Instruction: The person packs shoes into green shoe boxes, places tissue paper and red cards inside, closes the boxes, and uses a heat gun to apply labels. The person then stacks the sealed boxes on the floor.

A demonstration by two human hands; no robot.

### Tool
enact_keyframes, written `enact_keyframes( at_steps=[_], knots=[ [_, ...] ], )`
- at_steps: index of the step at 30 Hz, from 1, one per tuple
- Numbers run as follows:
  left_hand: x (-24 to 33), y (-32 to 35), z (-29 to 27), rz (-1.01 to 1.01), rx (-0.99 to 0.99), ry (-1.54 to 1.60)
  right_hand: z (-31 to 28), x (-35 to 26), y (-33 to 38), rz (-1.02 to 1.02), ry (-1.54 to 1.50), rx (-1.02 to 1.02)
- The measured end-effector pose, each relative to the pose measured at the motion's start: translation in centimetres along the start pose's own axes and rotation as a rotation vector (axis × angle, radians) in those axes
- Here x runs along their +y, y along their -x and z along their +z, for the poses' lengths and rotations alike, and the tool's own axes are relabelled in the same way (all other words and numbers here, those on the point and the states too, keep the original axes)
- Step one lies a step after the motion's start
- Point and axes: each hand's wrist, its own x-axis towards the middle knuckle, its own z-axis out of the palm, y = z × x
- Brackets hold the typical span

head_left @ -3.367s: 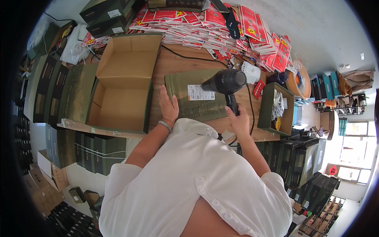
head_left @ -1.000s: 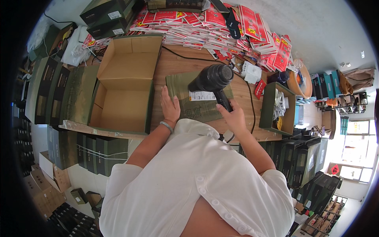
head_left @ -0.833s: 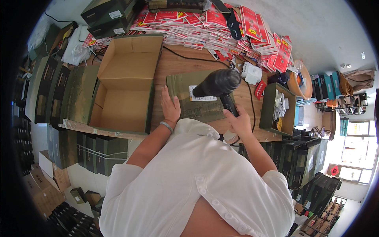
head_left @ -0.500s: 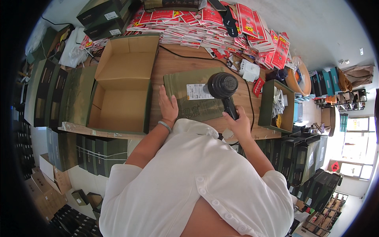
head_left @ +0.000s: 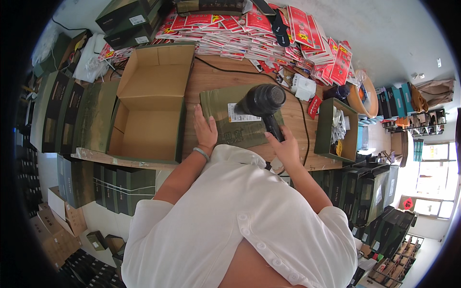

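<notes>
In my right hand (head_left: 287, 146) is a black hair dryer (head_left: 266, 103), gripped by its handle. Its barrel is over a flat olive-green box (head_left: 223, 132), with the nozzle end toward the white label (head_left: 242, 115) on the box's top. My left hand (head_left: 206, 129) rests against the left side of that box with its fingers stretched out; nothing is held in it. Just left of this hand stands an open box (head_left: 144, 132), dark green outside and brown inside, its lid folded back. I cannot tell whether the nozzle touches the label.
Piles of red printed cards (head_left: 225, 41) line the table's back. A black cord (head_left: 230, 70) runs across the wooden table (head_left: 216, 77). A small green box (head_left: 331, 149) with white packets stands at right, near a white power adapter (head_left: 303, 87). Dark boxes (head_left: 53, 110) stack at left.
The hair dryer has tilted and shifted slightly left, so its barrel points more toward the label. My right hand has moved a little left with it. My left hand stays in place.
</notes>
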Motion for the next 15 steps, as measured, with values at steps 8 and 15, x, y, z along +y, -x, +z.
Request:
enact_keyframes(
  at_steps=[8, 15],
  knots=[
    [-0.5, 0.2, 0.3, 0.003, 0.022, 0.014, -1.9, 2.2, 1.2, -0.114, 0.067, 0.122],
    [-0.4, 0.1, 0.3, 0.031, 0.015, -0.028, -2.2, 2.2, 1.4, 0.009, 0.058, 0.105]
  ],
)
